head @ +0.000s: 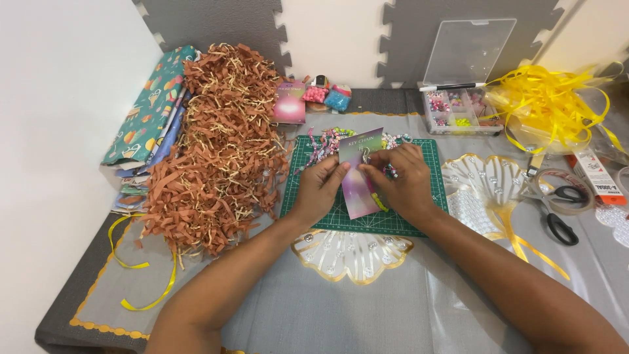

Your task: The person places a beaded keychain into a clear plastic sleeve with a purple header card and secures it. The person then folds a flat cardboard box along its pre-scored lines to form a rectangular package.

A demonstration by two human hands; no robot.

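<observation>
Two hands meet over the middle of the green cutting mat [429,196], which lies near the centre of the grey work table [406,308]. The left hand [321,190] pinches the left edge of a small purple-and-pink card [359,187], thumb on top and fingers tucked under it. The right hand [401,180] closes its fingertips on the card's upper right part, where a small metal clasp sits (I cannot make out just how it is fastened). A strand of coloured beads [327,139] trails out from behind the card toward the mat's far edge, and a bit of yellow-green beading shows under the right palm.

Along the table's left edge lies a heap of brown shredded paper [219,147], with folded patterned wrapping sheets [147,108] just beyond it against the wall. A loop of yellow ribbon [141,275] curls near the front left corner. Close to the far edge stand a second pink card [289,101] and small packets of pink and blue beads [327,96]. Toward the far right corner a clear bead organiser box [458,111] stands with its lid up, beside a tangle of yellow ribbon [550,105]. Black-handled scissors [557,216] and a roll of clear tape [557,190] lie near the right edge. Two shell-shaped clear trays with gold rims [350,255] touch the mat's near and right sides.
</observation>
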